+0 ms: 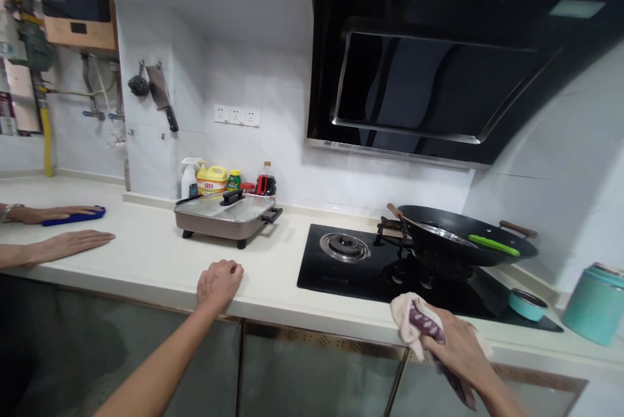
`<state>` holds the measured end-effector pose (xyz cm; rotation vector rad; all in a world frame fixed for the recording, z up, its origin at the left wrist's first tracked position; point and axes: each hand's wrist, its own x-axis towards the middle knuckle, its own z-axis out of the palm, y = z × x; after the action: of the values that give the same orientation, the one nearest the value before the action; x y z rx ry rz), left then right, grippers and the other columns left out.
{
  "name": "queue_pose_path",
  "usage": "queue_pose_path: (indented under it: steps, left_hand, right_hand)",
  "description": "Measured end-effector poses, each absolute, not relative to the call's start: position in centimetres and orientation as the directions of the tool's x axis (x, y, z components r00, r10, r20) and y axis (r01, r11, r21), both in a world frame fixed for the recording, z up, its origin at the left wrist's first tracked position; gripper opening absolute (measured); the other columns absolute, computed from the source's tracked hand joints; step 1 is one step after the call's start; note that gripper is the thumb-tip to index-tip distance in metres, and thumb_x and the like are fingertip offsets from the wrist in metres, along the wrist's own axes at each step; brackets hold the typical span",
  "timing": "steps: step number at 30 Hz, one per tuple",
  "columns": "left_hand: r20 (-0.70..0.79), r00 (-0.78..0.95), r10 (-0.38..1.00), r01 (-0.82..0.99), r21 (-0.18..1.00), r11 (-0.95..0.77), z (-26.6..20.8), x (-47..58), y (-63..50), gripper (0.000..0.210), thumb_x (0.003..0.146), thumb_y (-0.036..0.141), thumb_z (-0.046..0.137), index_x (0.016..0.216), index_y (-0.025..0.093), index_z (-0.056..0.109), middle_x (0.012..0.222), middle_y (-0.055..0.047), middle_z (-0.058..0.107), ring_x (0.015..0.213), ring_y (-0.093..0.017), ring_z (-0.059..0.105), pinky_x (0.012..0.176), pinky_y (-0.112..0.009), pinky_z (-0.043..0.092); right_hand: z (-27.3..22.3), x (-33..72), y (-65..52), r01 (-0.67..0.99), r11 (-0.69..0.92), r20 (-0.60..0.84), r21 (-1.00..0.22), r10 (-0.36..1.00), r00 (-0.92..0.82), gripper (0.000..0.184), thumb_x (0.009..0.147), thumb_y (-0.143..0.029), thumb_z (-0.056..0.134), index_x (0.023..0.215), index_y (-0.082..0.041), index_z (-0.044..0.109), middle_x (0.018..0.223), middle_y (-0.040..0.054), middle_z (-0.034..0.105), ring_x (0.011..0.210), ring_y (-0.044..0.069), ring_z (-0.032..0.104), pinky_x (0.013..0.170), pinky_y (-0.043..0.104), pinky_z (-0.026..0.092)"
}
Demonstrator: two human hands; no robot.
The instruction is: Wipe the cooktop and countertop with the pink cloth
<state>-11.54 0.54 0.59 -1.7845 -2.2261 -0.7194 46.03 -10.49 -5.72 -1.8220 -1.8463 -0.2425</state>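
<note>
My right hand [455,342] grips a pinkish-white cloth [404,316] with a purple patterned part, at the counter's front edge just before the black gas stove [312,267]. The cloth's lower end hangs below the edge. Curled into a loose fist, my left hand [219,282] rests on the white countertop [273,287], left of the stove; nothing shows in its fingers. A brown electric pan [214,223] with a glass lid stands behind that hand. On the stove's right side sits a black wok [487,235] with a green-handled utensil [494,245] in it.
At far left, another person's hand [63,214] lies on a blue cloth [88,215]; their other hand [73,245] lies flat. A teal bowl [524,305] and teal canister [595,303] stand right. The range hood [419,79] overhangs the stove. A cleaver [158,89] hangs on the wall.
</note>
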Motion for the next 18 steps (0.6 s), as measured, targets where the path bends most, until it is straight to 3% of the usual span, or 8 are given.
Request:
queue_pose_path:
  steps: [4, 7, 14, 18]
  left_hand:
    - [0.407, -0.177, 0.896, 0.977, 0.181, 0.111, 0.8, -11.8, 1.2, 0.04, 0.095, 0.035, 0.04, 0.098, 0.025, 0.079, 0.121, -0.012, 0.074, 0.119, -0.031, 0.061, 0.093, -0.04, 0.045]
    - [0.338, -0.192, 0.921, 0.966, 0.229, 0.117, 1.3, -11.3, 1.8, 0.039, 0.093, 0.038, 0.043, 0.103, 0.028, 0.08, 0.124, -0.012, 0.073, 0.121, -0.034, 0.06, 0.094, -0.044, 0.046]
    - [0.303, -0.19, 0.934, 0.948, 0.303, 0.094, 1.0, -7.2, 1.8, 0.043, 0.092, 0.052, 0.047, 0.107, 0.03, 0.081, 0.127, -0.014, 0.07, 0.123, -0.037, 0.058, 0.101, -0.051, 0.042]
    - [0.32, -0.224, 0.92, 0.939, 0.323, 0.117, 0.2, -6.4, 1.3, 0.045, 0.095, 0.052, 0.044, 0.112, 0.03, 0.08, 0.129, -0.013, 0.068, 0.123, -0.035, 0.057, 0.103, -0.05, 0.04]
  right_hand:
    - [-4.4, 40.9, -10.7, 0.985, 0.103, 0.494, -0.141, 0.87, -0.02, 0.056, 0.085, -0.047, 0.06, 0.135, -0.023, 0.066, 0.125, 0.0129, 0.073, 0.119, 0.033, 0.065, 0.1, 0.045, 0.043]
    - [-3.8, 35.6, -10.1, 0.977, 0.187, 0.515, -0.105, 0.851, -0.108, 0.055, 0.083, -0.049, 0.067, 0.133, -0.024, 0.066, 0.113, 0.0109, 0.073, 0.108, 0.032, 0.065, 0.095, 0.042, 0.042]
    - [-3.6, 22.5, -7.8, 0.91, 0.399, 0.56, -0.108, 0.781, -0.277, 0.073, 0.072, -0.048, 0.082, 0.137, -0.025, 0.059, 0.115, 0.0101, 0.066, 0.105, 0.032, 0.059, 0.097, 0.045, 0.04]
    - [-4.1, 20.8, -7.0, 0.886, 0.435, 0.562, -0.159, 0.778, -0.281, 0.064, 0.071, -0.044, 0.083, 0.128, -0.026, 0.06, 0.115, 0.0082, 0.065, 0.106, 0.031, 0.058, 0.098, 0.045, 0.038]
